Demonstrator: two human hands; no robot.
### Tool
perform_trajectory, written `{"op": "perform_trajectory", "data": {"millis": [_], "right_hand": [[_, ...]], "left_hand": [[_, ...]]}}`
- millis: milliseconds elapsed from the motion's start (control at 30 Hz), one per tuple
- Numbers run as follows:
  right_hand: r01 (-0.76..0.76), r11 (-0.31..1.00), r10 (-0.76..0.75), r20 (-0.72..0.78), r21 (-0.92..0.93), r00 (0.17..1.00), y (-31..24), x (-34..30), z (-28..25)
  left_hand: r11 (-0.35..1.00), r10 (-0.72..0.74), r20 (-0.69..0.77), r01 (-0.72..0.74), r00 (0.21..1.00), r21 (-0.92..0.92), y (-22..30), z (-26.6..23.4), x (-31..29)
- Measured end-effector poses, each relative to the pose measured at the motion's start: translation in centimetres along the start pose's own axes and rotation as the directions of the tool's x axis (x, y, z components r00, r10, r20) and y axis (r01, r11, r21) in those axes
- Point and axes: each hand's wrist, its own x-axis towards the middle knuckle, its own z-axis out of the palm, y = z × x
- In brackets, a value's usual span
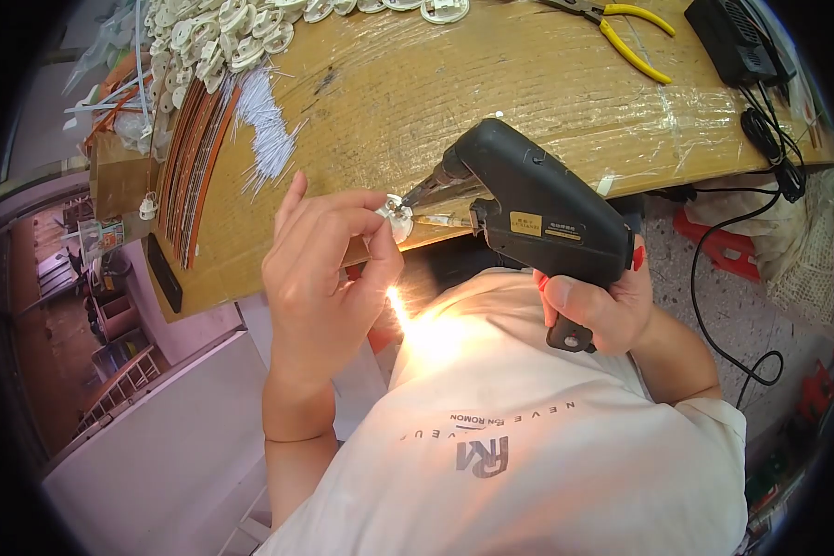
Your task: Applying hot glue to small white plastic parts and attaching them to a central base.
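White shirt [565, 398] foremost, a left hand [320, 250] pinches a small white part [399, 222] near the table [380, 120] edge, apparently steadying it for the black soldering gun [551, 199] at three o'clock; the right hand's [612, 310] fingers curl snugly around its grip.

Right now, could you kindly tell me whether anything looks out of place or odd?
Yes: an intense glare near the left hand washes out part of the white shirt, hiding the fabric there; I cannot tell its source.

Yellow-handled pliers [624, 53], above the black soldering gun [551, 208]: tip cut off. White disc [400, 223], left of the gun: edge hidden by left hand [324, 252].
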Motion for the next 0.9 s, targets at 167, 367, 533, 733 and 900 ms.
{"op": "perform_trajectory", "data": {"millis": [167, 367, 533, 733, 900], "right_hand": [[0.017, 1.0, -0.017, 0.01, 0.0, 1.0, 0.37, -0.07, -0.12], [-0.019, 0.998, 0.018, 0.014, 0.067, 1.0, 0.31, -0.19, -0.11], [0.0, 0.999, 0.0, -0.002, 0.036, 1.0, 0.35, -0.14, -0.04], [-0.004, 0.999, 0.003, 0.016, 0.049, 1.0, 0.33, -0.09, -0.13], [0.01, 0.998, -0.011, 0.004, 0.058, 1.0, 0.37, -0.22, -0.16]], "left_hand": [[1.0, 0.013, -0.013, -0.013, 1.0, 0.008, -0.12, 0.26, 0.08], [1.0, -0.003, 0.004, 0.003, 1.0, 0.012, 0.21, 0.04, 0.22], [1.0, -0.002, 0.001, 0.002, 1.0, 0.011, 0.19, 0.06, 0.24], [1.0, 0.006, -0.013, -0.006, 1.0, 0.002, -0.07, 0.23, 0.05], [1.0, 0.005, -0.012, -0.005, 1.0, -0.001, -0.07, 0.25, 0.03]]}}
